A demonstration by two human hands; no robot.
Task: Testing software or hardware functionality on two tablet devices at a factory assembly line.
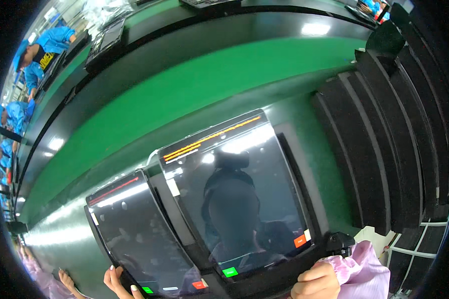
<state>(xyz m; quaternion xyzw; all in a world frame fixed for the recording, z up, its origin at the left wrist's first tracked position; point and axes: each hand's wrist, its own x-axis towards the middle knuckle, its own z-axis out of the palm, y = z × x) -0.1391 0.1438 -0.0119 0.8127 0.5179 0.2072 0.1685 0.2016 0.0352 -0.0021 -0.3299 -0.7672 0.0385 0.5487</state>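
Two tablets with dark lit screens lie side by side in front of me, the larger tablet on the right and the smaller tablet on the left. Each screen has colored lines of text along its top and green and red patches at its lower corners. My left hand is at the lower left edge of the smaller tablet, fingers apart; its palm is cut off by the frame. Below the larger tablet's lower right corner, my right hand is curled closed, and whatever it may hold is hidden. A pink sleeve covers that wrist.
A black clamp sits just above my right wrist. Black foam-like slabs stand in a row at the right, above a white wire rack. Beyond the green mat runs a dark belt with devices. Another person's hand is at lower left; people in blue sit farther off.
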